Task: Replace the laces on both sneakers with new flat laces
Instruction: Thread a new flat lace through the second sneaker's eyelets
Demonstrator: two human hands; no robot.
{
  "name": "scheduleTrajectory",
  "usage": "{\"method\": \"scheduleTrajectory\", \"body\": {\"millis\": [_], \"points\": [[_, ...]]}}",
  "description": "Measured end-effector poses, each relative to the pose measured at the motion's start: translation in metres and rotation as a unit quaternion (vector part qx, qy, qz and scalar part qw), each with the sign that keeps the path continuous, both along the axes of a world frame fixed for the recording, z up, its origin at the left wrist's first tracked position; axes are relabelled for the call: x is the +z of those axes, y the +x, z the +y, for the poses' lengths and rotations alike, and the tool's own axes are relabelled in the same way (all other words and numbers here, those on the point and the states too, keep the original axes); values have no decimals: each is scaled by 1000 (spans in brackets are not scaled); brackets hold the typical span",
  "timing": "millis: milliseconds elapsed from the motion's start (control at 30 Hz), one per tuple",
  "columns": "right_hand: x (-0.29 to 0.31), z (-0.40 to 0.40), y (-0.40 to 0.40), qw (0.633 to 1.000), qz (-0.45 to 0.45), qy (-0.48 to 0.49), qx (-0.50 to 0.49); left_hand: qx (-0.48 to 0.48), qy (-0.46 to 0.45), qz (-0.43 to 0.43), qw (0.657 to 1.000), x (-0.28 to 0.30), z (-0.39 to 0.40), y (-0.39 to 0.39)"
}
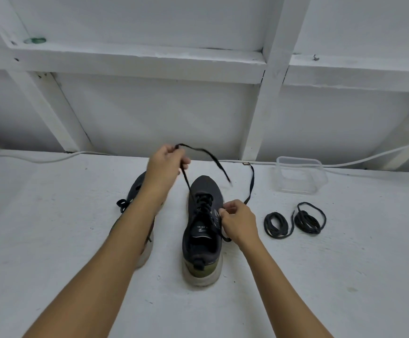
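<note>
While laced, sneaker [203, 230] looks dark.

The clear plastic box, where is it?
In the head view, the clear plastic box sits on the white table, far right by the wall, beyond the two coiled black laces.

Both bare forearms reach forward — the left hand [165, 164] raised higher and farther out, fingers curled in a pinch near the thumb, the right hand [238, 222] lower and nearer, wrist bent, fingertips pinched together.
</note>
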State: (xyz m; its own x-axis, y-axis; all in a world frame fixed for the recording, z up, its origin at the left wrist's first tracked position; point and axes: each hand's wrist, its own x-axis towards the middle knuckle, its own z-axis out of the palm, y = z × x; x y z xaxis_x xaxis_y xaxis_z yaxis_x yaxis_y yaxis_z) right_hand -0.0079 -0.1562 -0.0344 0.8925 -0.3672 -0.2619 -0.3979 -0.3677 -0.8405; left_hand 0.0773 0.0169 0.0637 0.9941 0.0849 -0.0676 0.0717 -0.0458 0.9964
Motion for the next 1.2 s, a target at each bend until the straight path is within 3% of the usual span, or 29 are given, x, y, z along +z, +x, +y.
{"method": "scheduleTrajectory", "body": {"millis": [67,100,200,300,367,433,567,700,767,900,1033,1200], "points": [[-1,0,-1,1000,-5,4,-2,31,-76,10,997,4,20,4],[-1,0,-1,1000,-7,1,-1,55,-66,11,996,4,31,6],[1,0,-1,1000,-13,-13,7,104,145,14,984,-3,55,5],[7,2,-2,998,-42,-49,21,79,379,34,922,-21,63,-4],[11,3,-1,995,-73,-57,34,56,485,37,872,-29,59,-12],[15,3,2,991,-101,-69,55,31,530,-23,847,-33,49,-19],[21,4,10,979,-126,-112,117,-117,474,-190,852,-34,22,-27],[25,2,16,970,-105,-143,165,-247,474,-192,823,-35,1,-32],[26,2,17,971,-92,-143,170,-228,498,-164,820,-38,-1,-32],[27,4,18,972,-81,-139,170,-168,493,-108,847,-50,4,-36],[27,8,19,964,-83,-172,186,-154,452,-98,873,-57,5,-40],[25,7,18,962,-84,-180,185,-151,439,-91,881,-62,-2,-41]]}}
